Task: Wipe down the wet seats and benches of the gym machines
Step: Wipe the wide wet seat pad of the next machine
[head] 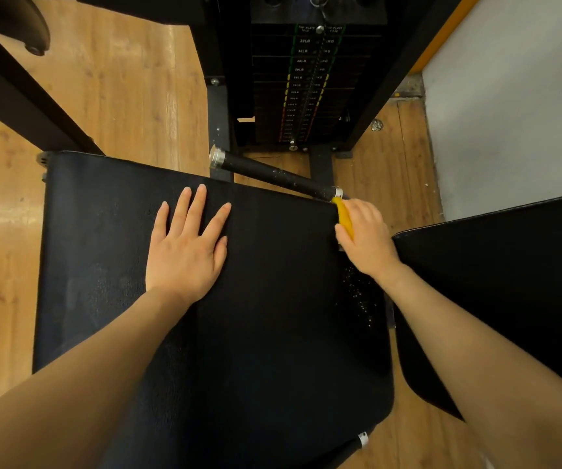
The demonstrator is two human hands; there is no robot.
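A black padded seat (pixel 110 238) of a gym machine fills the middle of the head view. My left hand (pixel 188 252) lies flat on its top, fingers straight and spread. At the seat's right edge my right hand (pixel 367 238) grips a yellow cloth (pixel 344 216), fingers curled over it. Small water droplets (pixel 357 292) glisten on the seat's right side just below that hand. A second black pad (pixel 509 282) stands to the right.
A black handle bar (pixel 273 174) with silver end caps sticks out behind the seat, dotted with droplets. The weight stack (pixel 306 86) stands beyond it. Wooden floor (pixel 120 96) lies all around, a white wall (pixel 509 113) at the right, black frame beams at upper left.
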